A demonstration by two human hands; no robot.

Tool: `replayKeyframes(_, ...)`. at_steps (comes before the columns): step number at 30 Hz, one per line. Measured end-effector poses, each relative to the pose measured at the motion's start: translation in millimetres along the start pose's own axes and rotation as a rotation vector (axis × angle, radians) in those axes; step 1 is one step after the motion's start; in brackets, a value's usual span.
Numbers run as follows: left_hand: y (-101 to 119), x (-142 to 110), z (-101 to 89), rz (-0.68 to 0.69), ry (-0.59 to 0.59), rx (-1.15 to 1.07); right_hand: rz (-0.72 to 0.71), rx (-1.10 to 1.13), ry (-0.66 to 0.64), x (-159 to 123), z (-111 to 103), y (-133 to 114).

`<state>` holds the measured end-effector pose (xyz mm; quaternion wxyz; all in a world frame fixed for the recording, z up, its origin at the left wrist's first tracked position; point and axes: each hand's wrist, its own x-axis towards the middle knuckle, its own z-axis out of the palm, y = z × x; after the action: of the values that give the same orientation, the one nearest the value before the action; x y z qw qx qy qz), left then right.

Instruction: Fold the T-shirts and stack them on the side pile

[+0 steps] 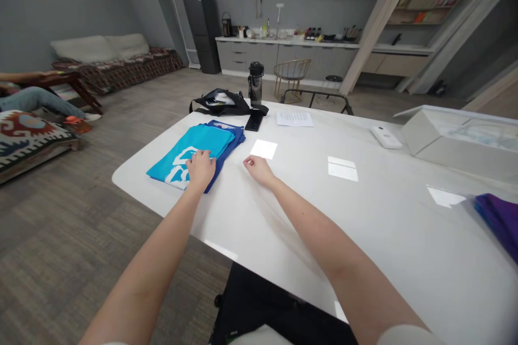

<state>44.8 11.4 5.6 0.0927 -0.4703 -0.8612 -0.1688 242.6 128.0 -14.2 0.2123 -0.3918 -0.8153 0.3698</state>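
A folded light-blue shirt with white print lies on top of a darker blue folded cloth near the left end of the white table. My left hand rests flat on the light-blue shirt's near right corner, fingers stretched out. Just to the right of the pile, my right hand lies on the bare tabletop with its fingers loosely curled and nothing in them.
Behind the pile are a black phone, a black bag, a dark bottle and a sheet of paper. A white box, a white remote and purple cloth lie right. A person's legs show far left.
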Motion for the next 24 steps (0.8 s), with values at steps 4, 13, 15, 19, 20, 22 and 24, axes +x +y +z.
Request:
replayKeyframes(4,-8.3,8.3,5.3,0.009,-0.058,0.086,-0.032,-0.029,-0.037,7.0,14.0,-13.4)
replayKeyframes(13,10.1,0.2,5.0,0.22,0.007,-0.468,-0.219,-0.163,0.044,8.2,12.6,-33.3)
replayKeyframes(15,33.8,-9.3,1.0,0.331,-0.01,-0.653,-0.267,-0.229,0.048,5.8,4.1,-28.6)
replayKeyframes(19,87.1,-33.5,-3.1,0.491,-0.067,-0.719,-0.264,-0.251,0.064,-12.4,-31.0,-4.8)
replayKeyframes(20,98.6,-39.1,-2.9,0.515,-0.049,-0.671,-0.263,-0.232,0.087,-21.6,-43.8,2.9)
replayKeyframes(22,118.1,-48.4,-0.8,0.556,0.0,-0.522,-0.267,-0.201,0.149,-46.9,-73.8,17.7)
replayKeyframes(24,134.0,-54.5,3.2,0.579,0.03,-0.369,-0.259,-0.173,0.207,-81.0,-107.6,30.4)
